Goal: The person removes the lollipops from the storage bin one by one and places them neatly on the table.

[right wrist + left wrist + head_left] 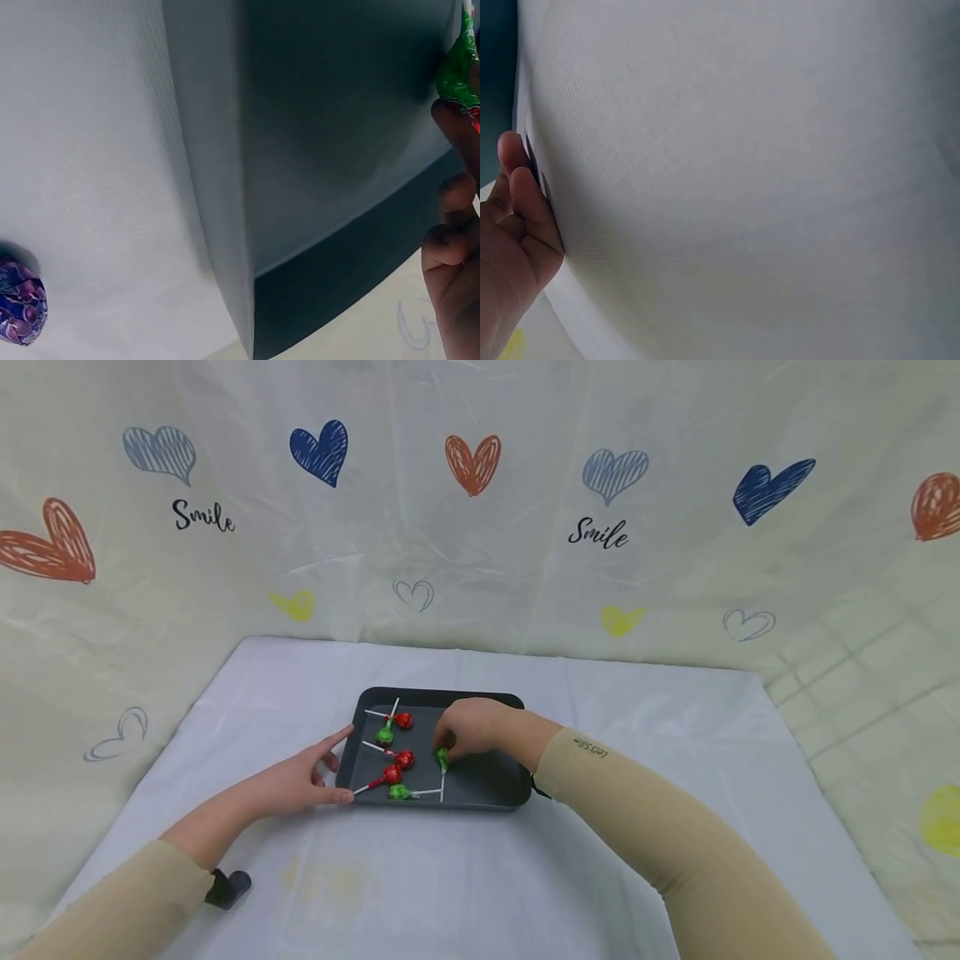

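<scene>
A dark rectangular baking tray (pixel 487 789) lies on the white cloth. Over its middle, my right hand (pixel 472 727) pinches the wrapped head of a green lollipop (pixel 442 760), whose white stick points toward me. The same green lollipop (pixel 456 75) shows at the fingertips in the right wrist view. My left hand (pixel 300 781) rests at the tray's left side, thumb by the near corner and index finger along the rim. In the tray's left half lie red lollipops, one at the back (pixel 405 720), and green ones, one near the front edge (pixel 400 792).
White cloth (pixel 420 877) covers the table around the tray. A shiny purple wrapped thing (pixel 22 304) lies on it beside the tray in the right wrist view. Behind the table hangs a pale sheet (pixel 525 593) printed with hearts.
</scene>
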A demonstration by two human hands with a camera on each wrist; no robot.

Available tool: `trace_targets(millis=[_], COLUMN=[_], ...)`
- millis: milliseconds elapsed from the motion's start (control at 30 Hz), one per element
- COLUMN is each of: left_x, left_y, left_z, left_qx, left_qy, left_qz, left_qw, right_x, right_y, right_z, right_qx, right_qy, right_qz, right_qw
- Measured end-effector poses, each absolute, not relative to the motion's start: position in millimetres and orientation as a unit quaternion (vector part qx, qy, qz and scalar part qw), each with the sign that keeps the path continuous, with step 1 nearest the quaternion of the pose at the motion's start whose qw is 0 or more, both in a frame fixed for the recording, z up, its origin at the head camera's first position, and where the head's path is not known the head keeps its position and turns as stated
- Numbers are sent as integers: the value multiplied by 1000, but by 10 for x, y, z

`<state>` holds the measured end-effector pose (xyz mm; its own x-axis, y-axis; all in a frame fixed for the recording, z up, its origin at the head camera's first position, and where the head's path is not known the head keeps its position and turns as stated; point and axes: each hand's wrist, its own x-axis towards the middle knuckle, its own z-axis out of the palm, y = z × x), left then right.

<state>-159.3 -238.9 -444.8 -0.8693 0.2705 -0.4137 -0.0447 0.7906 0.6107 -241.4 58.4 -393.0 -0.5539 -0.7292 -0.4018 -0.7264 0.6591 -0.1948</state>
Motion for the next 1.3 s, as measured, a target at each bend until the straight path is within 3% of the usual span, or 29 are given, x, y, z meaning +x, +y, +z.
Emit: trace_targets(millis=[833, 1300], left_x=[-1571, -1569], left_y=[-2367, -2374], left_z=[-4398, -4388], left_qx=[63, 65], left_qy=[915, 917], left_qz=[310, 304], left_qw=[250, 250], right_x=[-2460, -2407], right_y=[1000, 1819], right_z=[-3699, -3569], right_qx=[-366, -332], right_qy=[903, 914], right_qz=[-79, -139], right_qw=[209, 188])
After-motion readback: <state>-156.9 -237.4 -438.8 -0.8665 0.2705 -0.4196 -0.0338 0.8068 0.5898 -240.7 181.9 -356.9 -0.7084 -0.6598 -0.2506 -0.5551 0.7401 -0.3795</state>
